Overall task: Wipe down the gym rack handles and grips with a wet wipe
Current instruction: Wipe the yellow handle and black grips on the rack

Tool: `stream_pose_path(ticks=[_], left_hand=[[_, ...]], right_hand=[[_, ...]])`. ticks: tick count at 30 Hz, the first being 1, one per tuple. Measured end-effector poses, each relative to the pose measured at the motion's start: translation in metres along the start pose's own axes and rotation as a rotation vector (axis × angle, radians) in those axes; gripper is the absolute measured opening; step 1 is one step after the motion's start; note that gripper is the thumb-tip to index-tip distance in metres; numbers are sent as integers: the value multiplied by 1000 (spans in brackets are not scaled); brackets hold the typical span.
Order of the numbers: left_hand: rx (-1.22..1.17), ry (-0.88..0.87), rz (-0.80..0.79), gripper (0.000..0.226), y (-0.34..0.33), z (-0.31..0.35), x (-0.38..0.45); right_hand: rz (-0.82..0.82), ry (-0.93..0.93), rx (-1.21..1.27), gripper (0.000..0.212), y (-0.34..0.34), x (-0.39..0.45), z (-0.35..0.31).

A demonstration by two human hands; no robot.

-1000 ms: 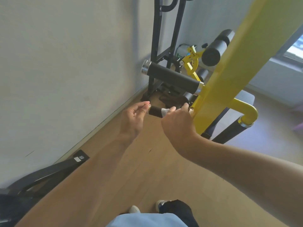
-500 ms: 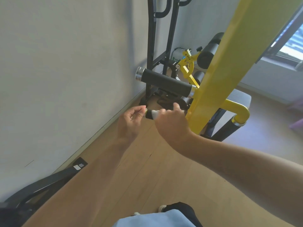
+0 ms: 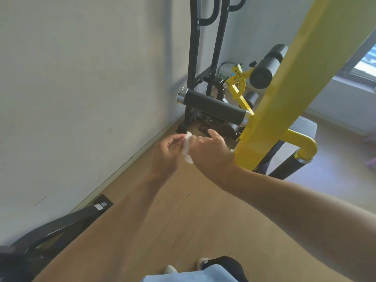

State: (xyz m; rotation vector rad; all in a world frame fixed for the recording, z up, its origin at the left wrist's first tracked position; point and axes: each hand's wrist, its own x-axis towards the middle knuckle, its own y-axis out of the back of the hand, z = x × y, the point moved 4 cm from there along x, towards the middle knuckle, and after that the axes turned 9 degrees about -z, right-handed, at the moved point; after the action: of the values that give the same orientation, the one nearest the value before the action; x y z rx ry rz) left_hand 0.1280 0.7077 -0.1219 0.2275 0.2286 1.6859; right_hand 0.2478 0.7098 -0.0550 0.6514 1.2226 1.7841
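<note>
A white wet wipe [image 3: 187, 147] hangs between my two hands, low in front of the yellow rack beam [image 3: 289, 86]. My left hand [image 3: 165, 153] pinches the wipe's upper edge with thumb and fingers. My right hand [image 3: 210, 151] holds the wipe's other side, its fingers curled over it. Above the hands a black foam grip with chrome end caps [image 3: 213, 104] juts out to the left from the beam. The lower black grip is hidden behind my hands. Another black grip [image 3: 286, 165] hangs from a yellow elbow [image 3: 305, 143] on the right.
A pale wall [image 3: 81, 88] runs close along the left. Black rack uprights [image 3: 203, 58] and a black roller pad [image 3: 264, 72] stand at the back. A black base bar [image 3: 61, 226] lies on the wooden floor at lower left. A window [image 3: 366, 62] is at far right.
My hands have come off the lower black grip, which is no longer visible. The wipe now hangs free between both hands. The view has shifted slightly.
</note>
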Motion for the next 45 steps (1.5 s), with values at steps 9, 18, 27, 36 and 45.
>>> stream_pose_path(ticks=[9, 18, 27, 36, 45], left_hand=[[56, -8, -36, 16, 6, 3, 1], [115, -42, -16, 10, 13, 4, -4], [66, -89, -30, 30, 36, 36, -7], [306, -630, 95, 28, 78, 150, -22], [462, -591, -51, 29, 76, 144, -13]], right_hand=[[-134, -9, -191, 12, -15, -24, 22], [152, -24, 223, 21, -13, -5, -6], [8, 138, 373, 34, 46, -53, 14], [793, 42, 550, 29, 132, -56, 58], [513, 2, 889, 36, 115, -44, 43]])
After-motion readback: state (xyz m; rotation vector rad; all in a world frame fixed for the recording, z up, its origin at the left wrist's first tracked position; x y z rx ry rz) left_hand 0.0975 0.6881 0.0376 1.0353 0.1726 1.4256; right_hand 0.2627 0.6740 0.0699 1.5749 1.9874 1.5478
